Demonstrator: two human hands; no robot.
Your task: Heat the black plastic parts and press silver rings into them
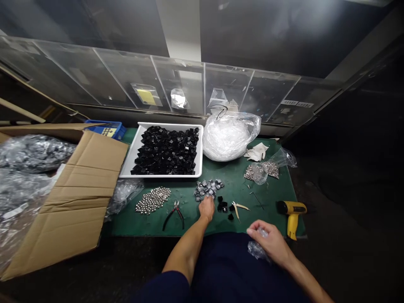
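Note:
My left hand (207,208) reaches to the near edge of a pile of small dark parts in clear plastic wrap (203,188). Its fingers are curled together, and what they pinch, if anything, is hidden. At the table's front edge, my right hand (268,240) is closed around crumpled clear plastic bags (257,249), which hang over my lap. Between the hands lie several bare black parts (222,205). Beside them are cream-handled nippers (238,208), with the handles spread. Left of my left hand rest black-and-red-handled pliers (174,214), jaws pointing away.
A white tray (200,158) of black parts stands behind the pile. Silver balls (153,200) lie left. A clear bag of white material (227,136), bags of small metal pieces (271,169), a hex key (257,200) and a yellow heat gun (293,214) are right. A cardboard box (72,189) overhangs the left side.

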